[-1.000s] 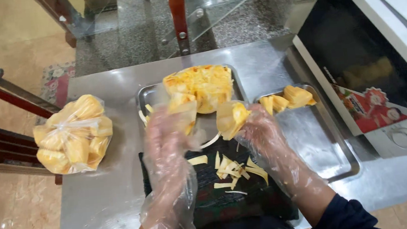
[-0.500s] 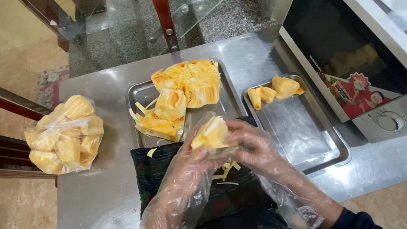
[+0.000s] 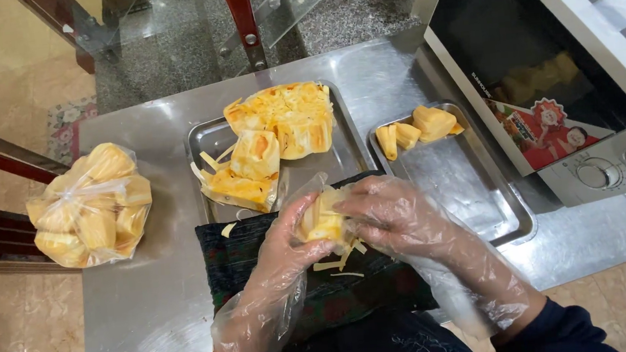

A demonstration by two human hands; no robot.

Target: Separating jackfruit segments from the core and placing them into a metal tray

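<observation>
Both my hands wear loose clear plastic gloves. My left hand (image 3: 282, 250) and my right hand (image 3: 395, 214) grip one yellow jackfruit piece (image 3: 324, 219) between them, above a dark patterned cloth (image 3: 261, 267) strewn with pale fruit strips. Behind the hands, a steel tray (image 3: 208, 143) holds big jackfruit chunks (image 3: 282, 122). A second steel tray (image 3: 473, 192) to the right carries three peeled yellow pods (image 3: 418, 127) at its far end.
A clear plastic bag of jackfruit pods (image 3: 93, 206) sits at the left of the steel table (image 3: 144, 319). A microwave oven (image 3: 545, 72) stands at the right. Glass panels and red-brown posts (image 3: 243, 20) rise behind the table.
My hands drew back from the left tray toward me with a fruit piece. Both now close on it low over the cloth.
</observation>
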